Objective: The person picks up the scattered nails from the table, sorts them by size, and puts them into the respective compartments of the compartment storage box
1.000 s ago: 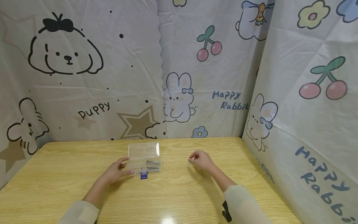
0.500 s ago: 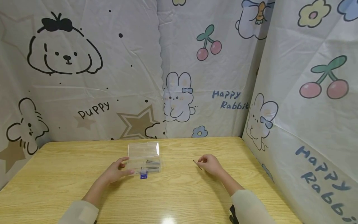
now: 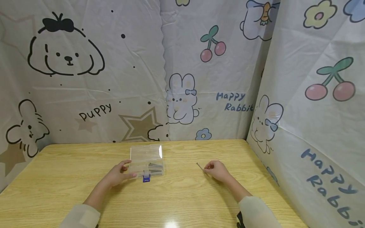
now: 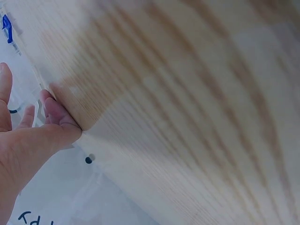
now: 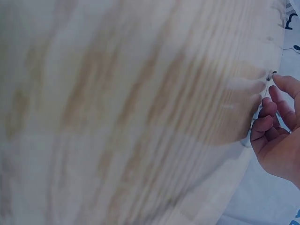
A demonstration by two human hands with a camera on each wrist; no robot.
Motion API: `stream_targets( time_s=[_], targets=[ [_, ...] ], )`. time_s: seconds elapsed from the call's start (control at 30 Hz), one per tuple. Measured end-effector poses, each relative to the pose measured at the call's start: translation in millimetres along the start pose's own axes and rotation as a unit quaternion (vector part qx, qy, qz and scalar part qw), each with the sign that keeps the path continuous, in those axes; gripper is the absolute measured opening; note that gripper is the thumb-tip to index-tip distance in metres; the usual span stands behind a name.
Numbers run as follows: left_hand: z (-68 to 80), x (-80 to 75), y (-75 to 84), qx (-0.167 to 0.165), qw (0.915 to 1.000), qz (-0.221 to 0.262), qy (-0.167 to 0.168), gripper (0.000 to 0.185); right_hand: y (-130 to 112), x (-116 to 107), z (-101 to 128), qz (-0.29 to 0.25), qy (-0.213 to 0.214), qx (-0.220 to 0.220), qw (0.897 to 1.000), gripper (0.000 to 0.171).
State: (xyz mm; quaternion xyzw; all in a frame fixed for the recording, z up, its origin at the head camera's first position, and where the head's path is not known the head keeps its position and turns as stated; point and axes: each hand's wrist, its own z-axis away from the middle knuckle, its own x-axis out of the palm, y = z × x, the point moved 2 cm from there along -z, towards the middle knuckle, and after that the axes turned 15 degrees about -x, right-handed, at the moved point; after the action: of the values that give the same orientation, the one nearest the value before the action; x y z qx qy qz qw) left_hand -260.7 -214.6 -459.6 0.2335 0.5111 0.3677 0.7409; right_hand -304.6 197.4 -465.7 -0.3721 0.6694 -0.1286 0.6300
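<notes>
Here, a pale wooden table (image 3: 182, 196) stands walled in by cartoon-printed cloth (image 3: 94, 79). The left hand (image 3: 118, 174) rests relaxed, fingertips against an open clear plastic box (image 3: 146, 163) near the middle. Well apart, the right hand (image 3: 218, 171) pinches a thin metal pin (image 3: 199, 166) over the wood.

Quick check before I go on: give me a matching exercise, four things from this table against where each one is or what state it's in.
Things:
1. clear plastic box
2. thin metal pin
3. blue latch
4. left hand

Places or states:
A. pinched at one end by the right hand
B. at the box's near edge
C. lid raised, dark metal pieces inside
D. resting against the box's left end

Pairs: 1-C, 2-A, 3-B, 4-D
</notes>
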Motion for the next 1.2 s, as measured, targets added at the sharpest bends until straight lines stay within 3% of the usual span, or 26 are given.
stream_targets(
  time_s=[0.77, 1.2],
  targets=[
    [2.1, -0.5, 0.9, 0.006, 1.0000, -0.005, 0.002, 0.079, 1.0, 3.7, 5.3, -0.002, -0.001, -0.001, 1.000, 0.006],
    [-0.2, 0.0, -0.1, 0.006, 1.0000, -0.002, 0.001, 0.082, 2.7, 1.0, 3.3, -0.007, 0.006, 0.024, 1.000, 0.008]
  ],
)
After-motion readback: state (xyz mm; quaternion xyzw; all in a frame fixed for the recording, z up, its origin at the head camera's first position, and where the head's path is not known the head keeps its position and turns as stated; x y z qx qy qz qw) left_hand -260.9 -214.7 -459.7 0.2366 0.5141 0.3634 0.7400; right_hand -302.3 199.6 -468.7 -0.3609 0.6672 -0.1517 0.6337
